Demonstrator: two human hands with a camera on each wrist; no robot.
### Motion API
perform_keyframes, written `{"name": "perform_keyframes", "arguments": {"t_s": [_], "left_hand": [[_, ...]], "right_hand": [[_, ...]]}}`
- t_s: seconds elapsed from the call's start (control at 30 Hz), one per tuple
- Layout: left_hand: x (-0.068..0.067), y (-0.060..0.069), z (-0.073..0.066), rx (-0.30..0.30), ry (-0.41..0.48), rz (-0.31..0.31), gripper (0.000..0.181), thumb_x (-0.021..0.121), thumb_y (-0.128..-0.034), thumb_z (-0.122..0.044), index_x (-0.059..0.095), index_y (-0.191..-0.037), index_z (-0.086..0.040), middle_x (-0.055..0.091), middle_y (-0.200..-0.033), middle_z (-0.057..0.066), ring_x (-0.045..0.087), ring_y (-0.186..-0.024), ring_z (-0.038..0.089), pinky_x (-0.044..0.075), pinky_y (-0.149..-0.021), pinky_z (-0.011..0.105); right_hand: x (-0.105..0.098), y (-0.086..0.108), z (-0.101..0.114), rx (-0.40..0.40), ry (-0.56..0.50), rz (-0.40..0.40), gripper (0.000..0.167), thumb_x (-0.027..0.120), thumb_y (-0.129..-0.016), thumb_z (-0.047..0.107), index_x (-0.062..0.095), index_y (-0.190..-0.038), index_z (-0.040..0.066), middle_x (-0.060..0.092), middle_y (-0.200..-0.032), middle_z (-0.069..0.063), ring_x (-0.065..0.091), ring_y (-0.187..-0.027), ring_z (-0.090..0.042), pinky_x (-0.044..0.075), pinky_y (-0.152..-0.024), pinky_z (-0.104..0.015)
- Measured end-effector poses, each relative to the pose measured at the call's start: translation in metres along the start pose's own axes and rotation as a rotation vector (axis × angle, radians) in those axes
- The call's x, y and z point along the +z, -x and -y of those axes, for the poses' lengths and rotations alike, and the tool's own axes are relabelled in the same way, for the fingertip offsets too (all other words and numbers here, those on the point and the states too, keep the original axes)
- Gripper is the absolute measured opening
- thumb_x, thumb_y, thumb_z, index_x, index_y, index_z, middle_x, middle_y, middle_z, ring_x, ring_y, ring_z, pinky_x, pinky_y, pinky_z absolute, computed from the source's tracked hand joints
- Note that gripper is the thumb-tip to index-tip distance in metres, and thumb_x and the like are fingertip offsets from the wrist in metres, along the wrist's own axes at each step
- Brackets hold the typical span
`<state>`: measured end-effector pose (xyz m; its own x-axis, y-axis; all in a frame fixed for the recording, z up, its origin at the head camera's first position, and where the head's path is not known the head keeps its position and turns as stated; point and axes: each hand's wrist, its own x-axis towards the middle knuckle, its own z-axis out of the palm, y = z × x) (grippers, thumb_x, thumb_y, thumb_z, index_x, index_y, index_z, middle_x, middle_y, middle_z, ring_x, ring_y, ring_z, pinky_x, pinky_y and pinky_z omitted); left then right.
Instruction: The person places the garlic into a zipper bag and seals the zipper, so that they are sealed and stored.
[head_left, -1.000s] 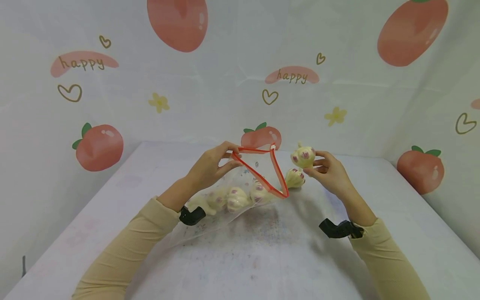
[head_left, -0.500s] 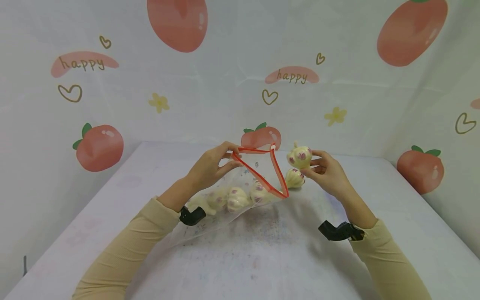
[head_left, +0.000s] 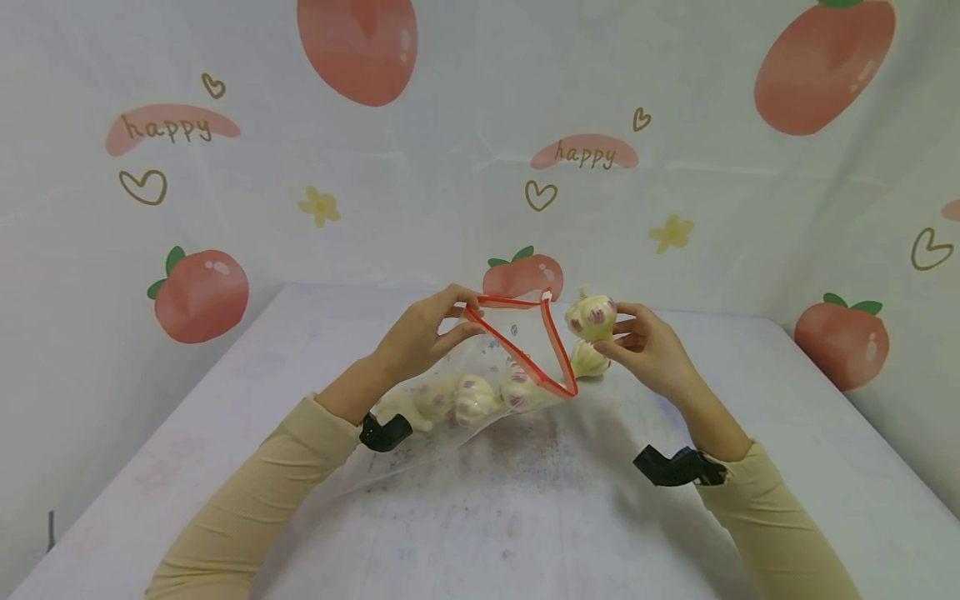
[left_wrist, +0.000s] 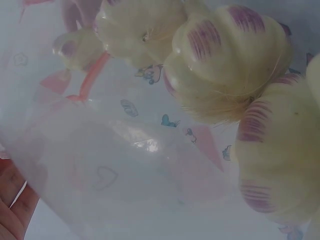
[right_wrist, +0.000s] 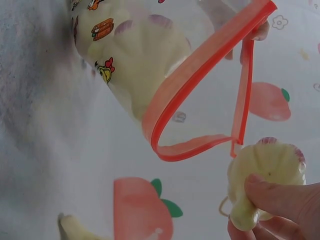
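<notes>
My left hand (head_left: 417, 337) pinches the upper left corner of a clear zip bag (head_left: 558, 346) with a red rim, and its mouth gapes to the right. Several garlic bulbs (head_left: 474, 401) with purple streaks lie inside, large in the left wrist view through the film (left_wrist: 225, 60). Just right of the mouth, my right hand (head_left: 652, 350) holds another garlic bulb (head_left: 590, 317) in the air between thumb and fingers. The right wrist view has this bulb (right_wrist: 265, 170) close beside the red rim (right_wrist: 197, 82), outside the bag.
One more garlic bulb (head_left: 589, 360) sits on the white table (head_left: 510, 517), right of the bag's mouth and partly behind the held bulb. A white cloth backdrop (head_left: 450, 183) with printed fruit stands behind. Each wrist wears a black camera mount (head_left: 678, 467).
My right hand has carried the garlic bulb a short way left, closer to the bag's mouth. The left hand and the bag stay as they were.
</notes>
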<state>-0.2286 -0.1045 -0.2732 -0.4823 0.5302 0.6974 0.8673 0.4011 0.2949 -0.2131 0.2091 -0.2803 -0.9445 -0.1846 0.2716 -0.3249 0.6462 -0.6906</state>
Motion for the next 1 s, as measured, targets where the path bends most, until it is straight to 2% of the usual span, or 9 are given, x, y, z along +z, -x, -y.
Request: {"name": "perform_keyframes", "arguments": {"t_s": [0.6, 1.0], "left_hand": [[0.0, -0.001, -0.001, 0.01, -0.001, -0.004, 0.03, 0.07, -0.0806, -0.006, 0.05, -0.103, -0.003, 0.064, -0.098, 0.01, 0.069, -0.094, 0.027, 0.055, -0.086, 0.036], [0.0, 0.0, -0.001, -0.017, -0.005, 0.01, 0.03, 0.07, -0.0821, -0.01, 0.05, -0.104, -0.004, 0.064, -0.099, 0.01, 0.069, -0.096, 0.028, 0.055, -0.085, 0.037]], "right_hand": [[0.009, -0.001, 0.008, -0.033, -0.046, 0.044, 0.055, 0.068, -0.085, 0.013, 0.043, -0.133, 0.0, 0.062, -0.113, -0.026, 0.065, -0.092, -0.03, 0.048, -0.071, -0.008], [0.015, -0.002, 0.01, -0.031, -0.019, 0.054, 0.056, 0.07, -0.084, 0.015, 0.043, -0.132, 0.001, 0.063, -0.112, -0.023, 0.064, -0.09, -0.026, 0.05, -0.074, -0.011]]}}
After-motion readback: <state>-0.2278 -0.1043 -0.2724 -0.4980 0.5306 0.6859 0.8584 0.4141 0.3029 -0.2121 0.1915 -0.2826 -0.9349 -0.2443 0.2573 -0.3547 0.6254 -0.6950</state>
